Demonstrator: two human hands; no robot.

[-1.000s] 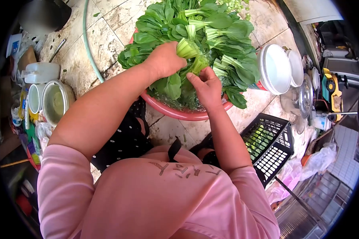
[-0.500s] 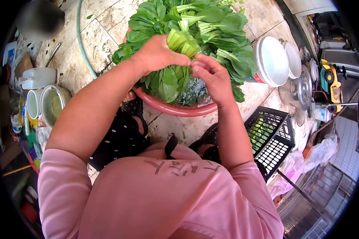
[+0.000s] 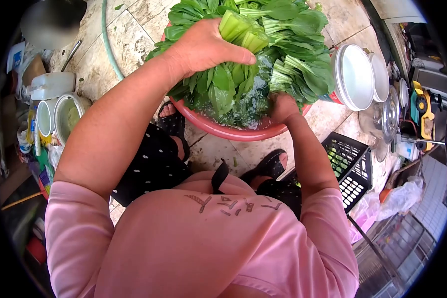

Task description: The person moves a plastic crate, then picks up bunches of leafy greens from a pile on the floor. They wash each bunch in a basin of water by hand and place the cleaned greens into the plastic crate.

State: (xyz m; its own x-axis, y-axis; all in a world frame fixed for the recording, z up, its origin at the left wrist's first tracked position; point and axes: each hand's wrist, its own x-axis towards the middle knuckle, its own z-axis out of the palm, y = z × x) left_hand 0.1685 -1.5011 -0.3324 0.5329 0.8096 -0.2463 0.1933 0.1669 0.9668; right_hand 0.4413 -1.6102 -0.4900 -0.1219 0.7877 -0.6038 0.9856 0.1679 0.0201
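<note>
My left hand (image 3: 206, 47) is wrapped round a bunch of leafy greens (image 3: 243, 32) like choy sum, its pale cut stems pointing up and its leaves hanging over the water. A red plastic basin (image 3: 233, 133) below holds water (image 3: 257, 102) and is heaped with more greens. At the basin's right side, my right hand (image 3: 284, 108) reaches down into the water beside another bundle of greens (image 3: 295, 74). Its fingers are hidden, so whether it holds anything does not show.
White buckets (image 3: 355, 77) stand right of the basin. A black plastic crate (image 3: 355, 171) with greens inside is at lower right. On the left are plastic tubs (image 3: 67, 116) and a green hose (image 3: 107, 44) on the tiled floor (image 3: 134, 30).
My right hand has left the stems by my left hand and moved right and down into the water. My left hand still holds the bunch, slightly higher in view.
</note>
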